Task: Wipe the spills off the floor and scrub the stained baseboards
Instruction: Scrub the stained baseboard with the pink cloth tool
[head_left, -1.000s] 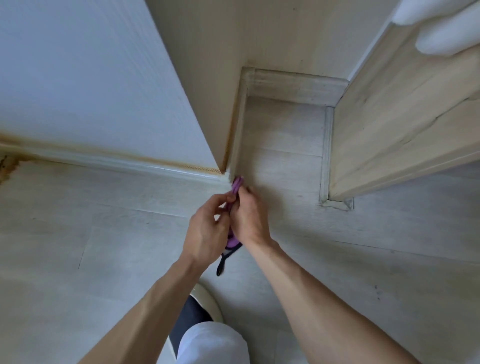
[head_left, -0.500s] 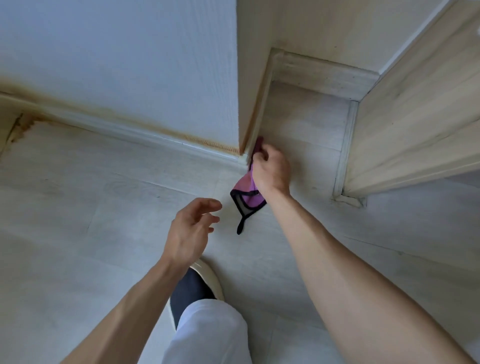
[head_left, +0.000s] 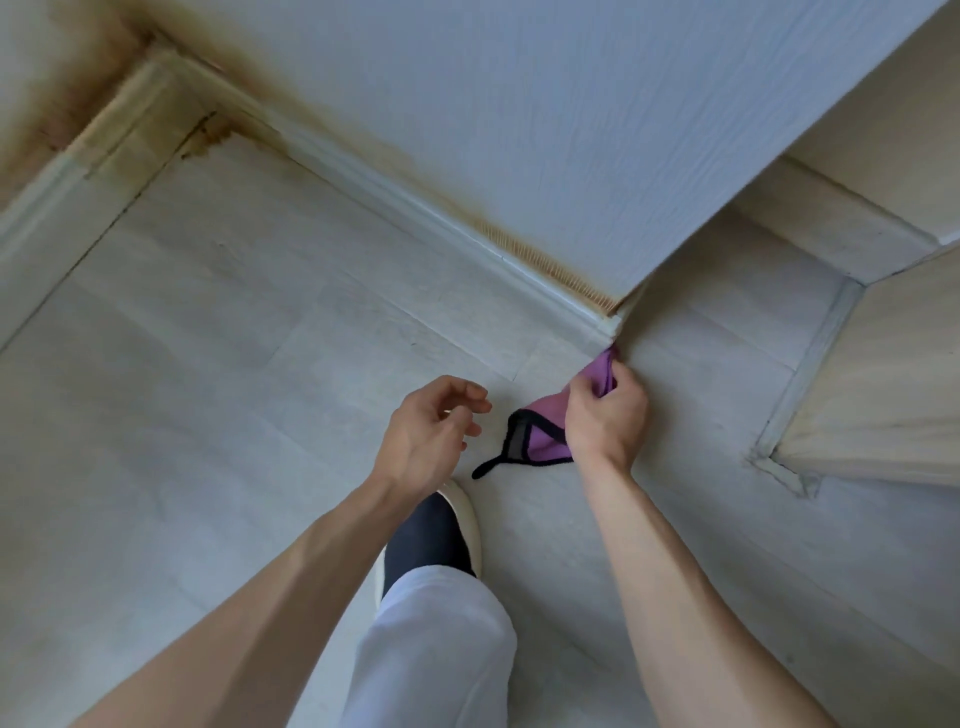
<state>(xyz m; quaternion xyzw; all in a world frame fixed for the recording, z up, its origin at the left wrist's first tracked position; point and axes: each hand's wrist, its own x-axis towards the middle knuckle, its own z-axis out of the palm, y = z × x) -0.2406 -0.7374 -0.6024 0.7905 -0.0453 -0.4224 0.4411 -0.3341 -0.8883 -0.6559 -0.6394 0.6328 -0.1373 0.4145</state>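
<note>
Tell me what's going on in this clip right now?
A person is cleaning a baseboard. The right hand grips a purple cloth with black trim and holds its tip against the baseboard's outer corner, by the floor. The left hand hovers beside it, fingers loosely curled, holding nothing. Brown stains run along the top of the baseboard and darken in the far left corner, so most of the scrubbing is not yet done.

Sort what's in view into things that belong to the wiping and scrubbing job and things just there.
Job: purple cloth held by the right hand; stained baseboard; floor; left hand, empty.
Just there: wooden door; shoe; white trouser leg.
</note>
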